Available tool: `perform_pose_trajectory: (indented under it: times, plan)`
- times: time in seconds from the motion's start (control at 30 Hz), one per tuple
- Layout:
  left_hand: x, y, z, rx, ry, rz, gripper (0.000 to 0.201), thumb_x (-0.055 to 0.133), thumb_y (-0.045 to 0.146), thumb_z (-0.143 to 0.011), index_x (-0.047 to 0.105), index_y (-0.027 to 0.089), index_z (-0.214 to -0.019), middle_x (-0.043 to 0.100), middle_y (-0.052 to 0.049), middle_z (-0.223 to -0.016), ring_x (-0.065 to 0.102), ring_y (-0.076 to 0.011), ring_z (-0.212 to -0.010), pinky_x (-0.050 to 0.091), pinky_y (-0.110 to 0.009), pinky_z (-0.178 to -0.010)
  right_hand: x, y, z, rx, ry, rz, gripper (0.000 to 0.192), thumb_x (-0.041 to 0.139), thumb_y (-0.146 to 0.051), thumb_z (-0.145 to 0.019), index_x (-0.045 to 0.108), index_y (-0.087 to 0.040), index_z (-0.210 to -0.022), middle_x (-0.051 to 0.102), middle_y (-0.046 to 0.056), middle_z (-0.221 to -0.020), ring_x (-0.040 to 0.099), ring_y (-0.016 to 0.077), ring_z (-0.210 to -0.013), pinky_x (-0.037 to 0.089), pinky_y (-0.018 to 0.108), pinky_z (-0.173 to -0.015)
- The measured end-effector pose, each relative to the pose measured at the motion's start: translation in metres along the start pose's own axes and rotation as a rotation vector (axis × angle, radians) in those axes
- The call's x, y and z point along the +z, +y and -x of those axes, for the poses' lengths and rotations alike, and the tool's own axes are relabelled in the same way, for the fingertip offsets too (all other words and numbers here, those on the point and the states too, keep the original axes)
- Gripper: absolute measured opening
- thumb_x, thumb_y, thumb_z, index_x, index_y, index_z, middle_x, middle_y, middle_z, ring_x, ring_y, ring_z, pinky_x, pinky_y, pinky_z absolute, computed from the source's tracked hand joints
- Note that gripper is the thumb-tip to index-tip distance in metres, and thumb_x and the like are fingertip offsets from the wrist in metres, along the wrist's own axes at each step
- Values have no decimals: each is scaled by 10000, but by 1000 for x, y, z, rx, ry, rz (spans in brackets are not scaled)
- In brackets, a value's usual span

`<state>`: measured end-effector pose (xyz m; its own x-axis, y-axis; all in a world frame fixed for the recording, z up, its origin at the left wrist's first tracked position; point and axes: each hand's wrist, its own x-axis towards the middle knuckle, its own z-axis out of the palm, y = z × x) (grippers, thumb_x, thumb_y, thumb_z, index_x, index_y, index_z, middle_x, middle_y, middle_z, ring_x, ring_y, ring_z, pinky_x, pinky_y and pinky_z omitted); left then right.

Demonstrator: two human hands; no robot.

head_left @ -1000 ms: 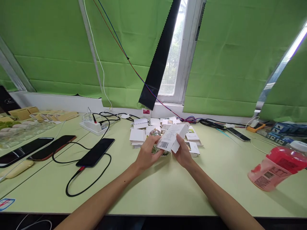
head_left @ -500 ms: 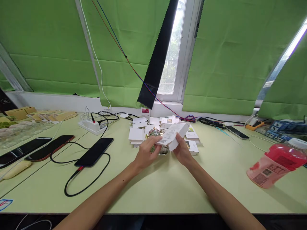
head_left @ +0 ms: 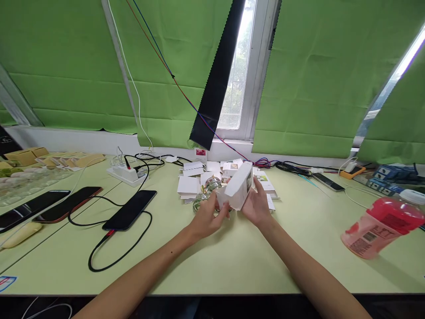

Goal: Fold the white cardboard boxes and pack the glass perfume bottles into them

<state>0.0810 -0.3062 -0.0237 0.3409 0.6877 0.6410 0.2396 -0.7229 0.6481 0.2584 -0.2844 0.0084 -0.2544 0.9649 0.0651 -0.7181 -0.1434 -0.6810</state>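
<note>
A small white carton box (head_left: 238, 191) sits tilted on end between both my hands above the pale green table (head_left: 232, 261). My right hand (head_left: 257, 206) cups it from the right and back. The fingers of my left hand (head_left: 208, 218) pinch its lower left end. Just behind my left hand stand small round glass bottles (head_left: 212, 182) with metallic caps. A heap of white boxes and cards (head_left: 192, 179) lies behind them, near the window sill.
A black phone (head_left: 130, 210) on a looping black cable lies to the left, with two more phones (head_left: 49, 206) further left. A white power strip (head_left: 125, 173) sits behind. A red-capped pink bottle (head_left: 381, 227) lies tilted at right. Cables and devices (head_left: 327, 182) line the back.
The box has turned from lying flat with its barcode side up to standing on end, its plain face toward me. Both hands shifted slightly with it.
</note>
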Motion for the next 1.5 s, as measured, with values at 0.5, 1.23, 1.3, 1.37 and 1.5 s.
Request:
perform_pose_trajectory:
  times: [0.5, 1.23, 1.3, 1.37, 1.5]
  plan:
    - [11, 18, -5, -451, -203, 781, 498, 732, 447, -929, 375, 215, -1187, 757, -54, -869, 803, -268, -734, 620, -355, -640, -4, -8, 8, -105, -271, -6, 785, 830, -574, -676, 609, -302, -1378, 713, 67, -1370, 589, 333, -1385, 435, 576, -1185]
    - [13, 20, -2, -372, -38, 423, 523, 716, 352, -907, 326, 266, -1245, 699, 3, -889, 678, -143, -662, 571, -287, -632, -1, -8, -1, -90, 132, -175, 359, 857, -356, -672, 721, -263, -990, 825, 7, -1007, 780, 239, -945, 643, 417, -887]
    - [12, 21, -2, -361, -53, 391, 492, 704, 362, -915, 351, 263, -1241, 698, 1, -880, 679, -146, -668, 574, -293, -642, -1, -7, -2, -98, 119, -168, 367, 861, -359, -664, 719, -263, -989, 823, 6, -1017, 777, 243, -965, 640, 423, -909]
    - [12, 22, -2, -354, -55, 361, 472, 696, 370, -923, 364, 260, -1241, 700, 3, -866, 679, -147, -672, 573, -294, -652, -3, -6, -2, -109, 112, -152, 369, 861, -364, -664, 717, -267, -990, 821, -1, -1020, 774, 248, -982, 632, 435, -941]
    - [12, 24, -2, -340, -29, 317, 436, 693, 371, -927, 387, 254, -1215, 706, 8, -852, 668, -142, -661, 569, -291, -656, -5, -2, -3, -122, 106, -114, 367, 856, -353, -681, 713, -276, -1009, 816, -11, -1047, 768, 248, -1020, 621, 444, -980]
